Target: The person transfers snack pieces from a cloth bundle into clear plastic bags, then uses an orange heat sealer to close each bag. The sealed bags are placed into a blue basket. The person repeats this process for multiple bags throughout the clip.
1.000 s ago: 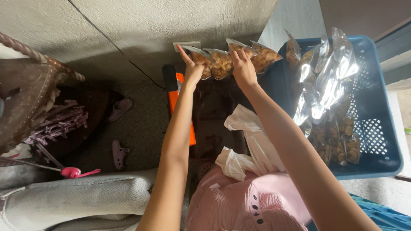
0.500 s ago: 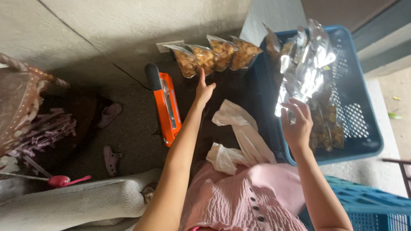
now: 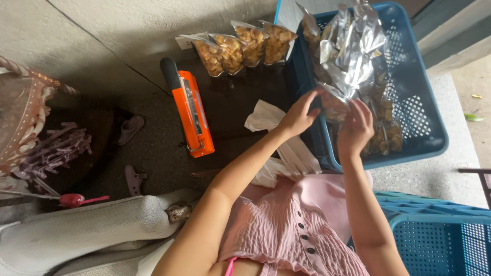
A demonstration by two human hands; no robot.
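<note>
A blue plastic basket at the right holds a heap of silver-and-clear snack bags. My left hand and my right hand meet over the basket's near left side. Between them they hold one snack bag by its lower end, the left fingers on its left edge and the right fingers on its right. Several filled snack bags stand in a row against the wall, behind the hands. An orange heat sealer lies on the dark mat to the left of my left arm.
Crumpled white paper lies under my left forearm. A second blue basket sits at the lower right. At the far left are a woven basket, a pink spoon and small sandals. A grey cushion lies near my lap.
My left hand has come away from the row of bags at the wall and moved right to the basket. It has joined my right hand on one bag there.
</note>
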